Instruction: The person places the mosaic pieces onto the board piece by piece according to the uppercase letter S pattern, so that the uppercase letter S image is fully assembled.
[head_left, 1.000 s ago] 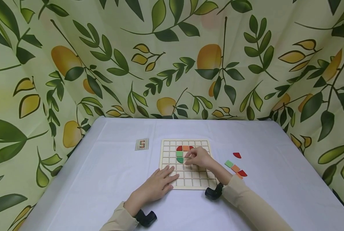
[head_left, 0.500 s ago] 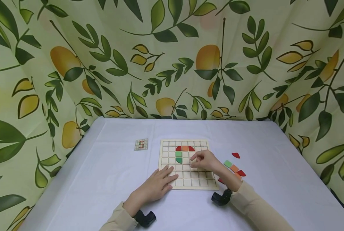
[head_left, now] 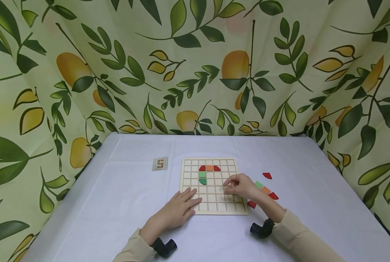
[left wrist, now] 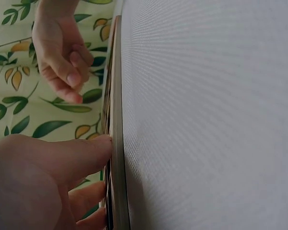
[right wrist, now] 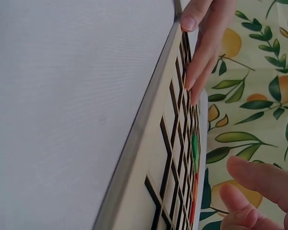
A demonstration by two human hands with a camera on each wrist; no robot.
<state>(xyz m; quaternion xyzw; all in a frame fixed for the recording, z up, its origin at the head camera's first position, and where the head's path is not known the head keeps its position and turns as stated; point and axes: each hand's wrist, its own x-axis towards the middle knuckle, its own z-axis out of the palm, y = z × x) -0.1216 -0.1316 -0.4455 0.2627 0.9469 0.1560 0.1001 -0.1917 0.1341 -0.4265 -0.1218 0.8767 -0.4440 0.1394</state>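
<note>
1. A square, pale wooden board (head_left: 216,207) ruled into a grid of small cells lies flat near the middle of the desk (head_left: 126,189), which is covered in white cloth.
2. The left hand (head_left: 178,207) rests on the board's near left corner, palm down, fingers spread and holding nothing; in the left wrist view its thumb touches the board close to the edge.
3. The right hand (head_left: 242,186) hangs raised above the board's right side. Its fingers are loosely bent, with a narrow gap between thumb and forefinger, and no piece shows in its grasp.
4. Five coloured pieces sit in the board's cells. Along the top of the group, a red round-cornered piece (head_left: 202,168), an orange square piece (head_left: 209,168) and a second red round-cornered piece (head_left: 217,169) stand side by side.
5. Below the leftmost red one come a light green square piece (head_left: 202,174) and then a dark green round-cornered piece (head_left: 202,181).
6. On the cloth right of the board lie loose pieces: a red fan-shaped piece (head_left: 267,175) apart, then a loose green piece (head_left: 258,184), a loose orange piece (head_left: 265,190) and another red piece (head_left: 273,196) in a slanting row.
7. One more red piece (head_left: 252,204) lies just beside the board's right edge.
8. A small printed card (head_left: 160,164) with a red-and-green figure lies left of the board.
</note>
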